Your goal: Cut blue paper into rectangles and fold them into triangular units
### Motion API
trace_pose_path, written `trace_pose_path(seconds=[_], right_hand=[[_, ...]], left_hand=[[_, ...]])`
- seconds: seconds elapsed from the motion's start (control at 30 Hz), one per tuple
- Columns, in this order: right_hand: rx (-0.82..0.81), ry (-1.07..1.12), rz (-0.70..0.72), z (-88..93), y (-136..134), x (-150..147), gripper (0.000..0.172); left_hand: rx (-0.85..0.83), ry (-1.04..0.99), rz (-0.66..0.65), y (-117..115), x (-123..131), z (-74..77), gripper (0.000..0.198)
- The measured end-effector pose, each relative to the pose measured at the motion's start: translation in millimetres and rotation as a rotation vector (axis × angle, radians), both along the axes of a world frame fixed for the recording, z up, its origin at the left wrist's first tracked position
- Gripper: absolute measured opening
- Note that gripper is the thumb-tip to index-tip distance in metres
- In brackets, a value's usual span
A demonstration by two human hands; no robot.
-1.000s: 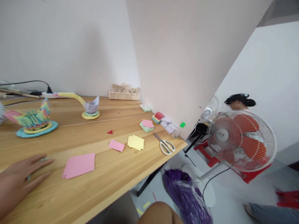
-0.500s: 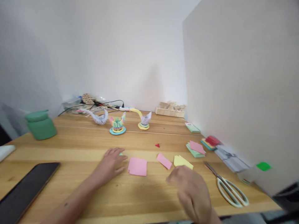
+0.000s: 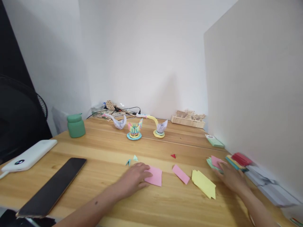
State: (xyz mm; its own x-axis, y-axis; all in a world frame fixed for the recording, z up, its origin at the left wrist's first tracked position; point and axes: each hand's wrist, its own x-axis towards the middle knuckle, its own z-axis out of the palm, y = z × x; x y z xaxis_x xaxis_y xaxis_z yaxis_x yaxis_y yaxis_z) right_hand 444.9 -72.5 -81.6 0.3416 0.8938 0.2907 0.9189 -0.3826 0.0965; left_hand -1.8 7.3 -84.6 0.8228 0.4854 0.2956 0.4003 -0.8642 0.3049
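Note:
My left hand [image 3: 135, 176] lies flat on the wooden table [image 3: 99, 148], fingers resting on the left edge of a pink paper square [image 3: 155, 176]. My right hand [image 3: 230, 177] reaches out to the right, fingers spread over a small stack of green and pink paper [image 3: 214, 162]. Between the hands lie a folded pink strip [image 3: 181, 173] and a stack of yellow sheets [image 3: 204, 188]. Two small teal folded pieces [image 3: 131, 160] sit just beyond my left hand. A tiny red folded piece [image 3: 173, 155] lies farther back.
Three paper origami birds [image 3: 134, 130] stand at the back. A green jar [image 3: 76, 125], a white power bank [image 3: 29, 154] and a black phone [image 3: 53, 186] are on the left. A beige partition [image 3: 255, 101] bounds the right, with coloured paper pads [image 3: 239, 159] and white sheets [image 3: 272, 186] along it.
The view swung left from the fan and floor to the table. My right hand came into view and moved right to the green and pink stack. My left hand shifted onto the pink square.

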Motion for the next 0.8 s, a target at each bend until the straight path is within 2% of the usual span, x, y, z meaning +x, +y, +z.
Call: trace_pose_path(seconds=[0.13, 0.3, 0.43, 0.5, 0.6, 0.8], right_hand=[[-0.001, -0.01, -0.028, -5.9, 3, 11, 0.048], [0.03, 0.037, 0.049, -10.5, 14, 30, 0.04], [-0.081, 0.076, 0.042, 9.6, 9, 6, 0.028], [-0.103, 0.08, 0.01, 22.4, 2, -11, 0.023], [-0.13, 0.096, -0.089, 30.8, -1, -20, 0.025], [-0.136, 0.096, -0.171, 24.8, 1, -12, 0.029]], left_hand=[[-0.004, -0.009, -0.019, 2, 0, -1.5, 0.026], [0.056, 0.074, -0.036, 10, 12, 3.7, 0.028], [0.114, 0.106, -0.008, 17, 27, 9.4, 0.018], [0.103, 0.089, -0.029, 17, 33, 8.9, 0.019], [0.104, 0.036, -0.046, 24, 38, -0.4, 0.027], [0.126, 0.011, -0.032, 48, 34, -29.2, 0.038]])
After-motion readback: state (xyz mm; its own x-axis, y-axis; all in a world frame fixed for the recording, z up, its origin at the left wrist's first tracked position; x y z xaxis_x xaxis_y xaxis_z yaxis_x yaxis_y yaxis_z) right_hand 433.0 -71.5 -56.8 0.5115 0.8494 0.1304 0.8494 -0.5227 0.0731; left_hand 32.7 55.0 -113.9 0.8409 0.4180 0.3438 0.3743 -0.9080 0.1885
